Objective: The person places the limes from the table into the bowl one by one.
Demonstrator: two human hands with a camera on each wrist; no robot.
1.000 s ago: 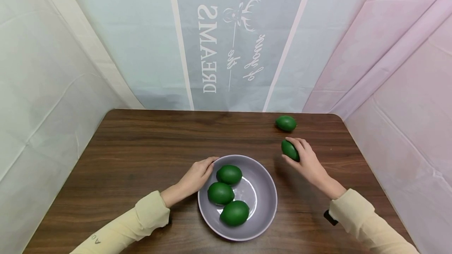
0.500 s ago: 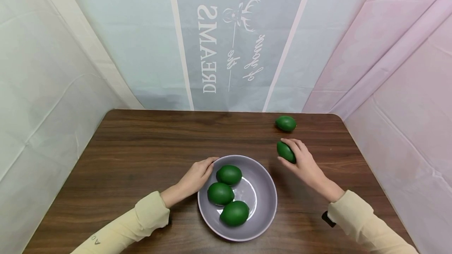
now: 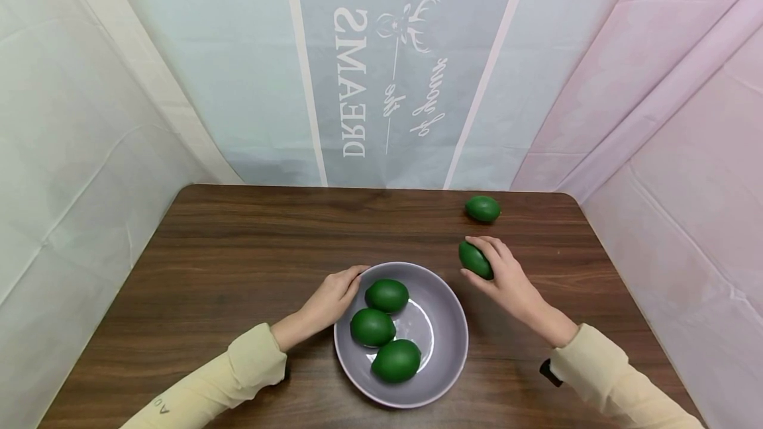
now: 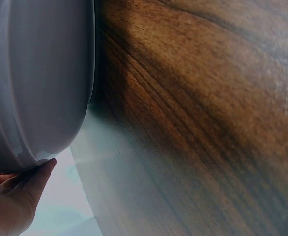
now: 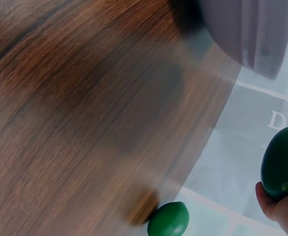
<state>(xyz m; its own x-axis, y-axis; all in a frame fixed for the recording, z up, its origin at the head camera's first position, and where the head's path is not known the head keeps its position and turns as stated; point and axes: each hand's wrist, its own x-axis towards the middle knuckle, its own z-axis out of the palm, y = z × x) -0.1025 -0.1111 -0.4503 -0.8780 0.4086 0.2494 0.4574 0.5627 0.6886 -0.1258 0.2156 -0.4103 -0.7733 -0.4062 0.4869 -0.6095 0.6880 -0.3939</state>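
A grey-purple bowl (image 3: 444, 349) stands near the table's front, with several limes inside: one at the top (image 3: 387, 295), one at the left and one lower down. My left hand (image 3: 326, 298) grips the bowl's left rim; in the left wrist view its fingers (image 4: 38, 179) lie against the bowl's wall. To the right of the bowl, my right hand (image 3: 509, 283) holds a green lime (image 3: 475, 260) between thumb and fingers. The right wrist view shows this held lime (image 5: 284, 162) raised above the tabletop. Another lime (image 3: 483, 208) lies on the table behind the right hand.
The dark wood table (image 3: 256, 243) has its back edge against a printed grey-blue cloth (image 3: 381, 85). Pale cloth walls (image 3: 77, 151) close in the left and right sides. A black band (image 3: 551, 373) shows at the right sleeve.
My right hand has moved a little to the left with the lime, nearer the bowl. The left hand, the bowl and the other limes have stayed in place.
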